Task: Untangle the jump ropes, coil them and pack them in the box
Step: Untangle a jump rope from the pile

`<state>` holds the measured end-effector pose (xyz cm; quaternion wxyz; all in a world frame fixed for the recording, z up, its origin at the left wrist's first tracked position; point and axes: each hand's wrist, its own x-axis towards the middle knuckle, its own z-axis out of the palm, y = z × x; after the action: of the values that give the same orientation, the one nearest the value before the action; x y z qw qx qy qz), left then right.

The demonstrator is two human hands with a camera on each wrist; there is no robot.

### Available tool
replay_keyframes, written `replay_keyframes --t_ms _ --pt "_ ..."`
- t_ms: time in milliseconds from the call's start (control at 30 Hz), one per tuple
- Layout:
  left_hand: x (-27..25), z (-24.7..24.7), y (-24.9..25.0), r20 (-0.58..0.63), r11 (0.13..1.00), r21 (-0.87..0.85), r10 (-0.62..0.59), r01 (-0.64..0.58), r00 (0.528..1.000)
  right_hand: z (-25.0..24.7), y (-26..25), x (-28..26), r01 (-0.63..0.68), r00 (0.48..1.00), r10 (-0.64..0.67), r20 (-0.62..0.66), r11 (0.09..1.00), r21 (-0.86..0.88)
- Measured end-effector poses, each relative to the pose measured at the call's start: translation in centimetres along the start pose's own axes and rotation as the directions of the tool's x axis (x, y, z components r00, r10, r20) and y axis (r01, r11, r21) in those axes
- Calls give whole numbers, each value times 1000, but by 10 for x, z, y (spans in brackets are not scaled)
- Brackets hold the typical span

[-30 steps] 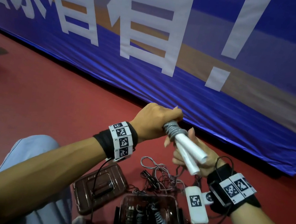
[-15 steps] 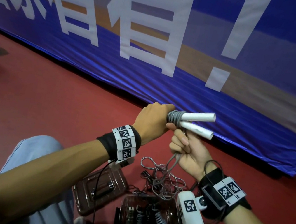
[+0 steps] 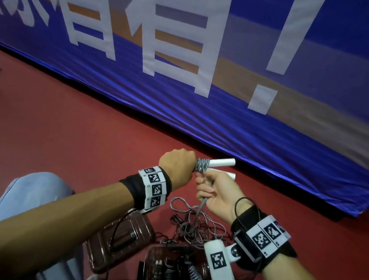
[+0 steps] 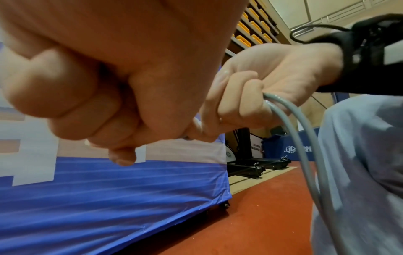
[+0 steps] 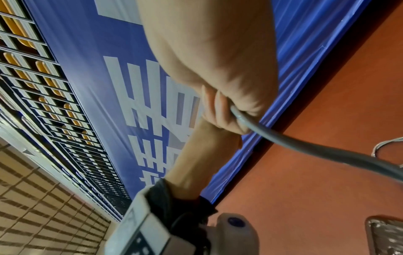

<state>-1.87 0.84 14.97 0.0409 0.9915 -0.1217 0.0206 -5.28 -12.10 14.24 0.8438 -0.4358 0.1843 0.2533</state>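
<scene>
Floor: red sports flooring [image 3: 58, 134] is lying under me, with a blue banner [image 3: 205, 123] standing along its far edge.
Left hand: my left hand [image 3: 177, 165] is closing in a fist round the near ends of two white handles [image 3: 221, 163], which are pointing toward the right, one above the other.
Rope: grey rope [image 3: 201, 165] is sitting wound in tight turns round the handles just beside my left fist; the loose length [image 4: 305, 138] is hanging down toward the floor.
Right hand: my right hand [image 3: 218, 193] is gripping that loose rope just below the wound part, fingers [image 4: 235, 96] curled round it.
Tangle: more rope [image 3: 194, 223] is lying in loops on the floor below my hands.
Box: a clear box [image 3: 180, 279] is sitting near the floor's near edge, holding coiled ropes; its brownish lid [image 3: 118, 243] is lying just beside it on the left.
</scene>
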Motion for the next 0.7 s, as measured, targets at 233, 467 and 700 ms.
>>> replay_keyframes --t_ms 233,467,700 --pt "-1 2 8 105 988 151 26 -41 994 -18 2 -2 14 952 -266 -154 538 -843" --pt "0 3 4 242 941 265 148 -212 959 -29 -4 -15 152 896 -422 139 -4 -988" --pt "1 0 0 315 773 424 363 -473 877 -34 -12 -14 127 853 -457 251 -285 -950"
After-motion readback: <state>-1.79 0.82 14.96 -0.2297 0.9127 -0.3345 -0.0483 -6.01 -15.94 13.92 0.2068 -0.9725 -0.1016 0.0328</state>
